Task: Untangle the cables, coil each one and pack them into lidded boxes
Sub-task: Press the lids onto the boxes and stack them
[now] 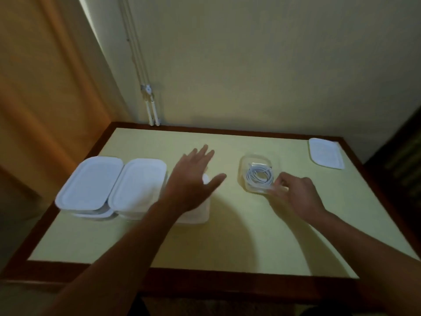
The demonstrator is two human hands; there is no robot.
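Observation:
A clear open box [247, 160] stands right of the table's middle with a coiled white cable [259, 175] inside. My right hand [296, 192] has its fingers curled at the box's near right corner and grips its rim. My left hand [193, 176] hovers flat with spread fingers over a third lidded box [198, 215], which it mostly hides. Two white-lidded boxes [91, 181] [139, 183] sit side by side at the left. A loose white lid [325, 152] lies at the far right corner.
The table [227, 245] has a pale yellow top and a dark wooden rim, set against a wall at the back. An orange curtain hangs at the left. White cords with pull handles [151, 110] hang down the wall behind the table's far left corner.

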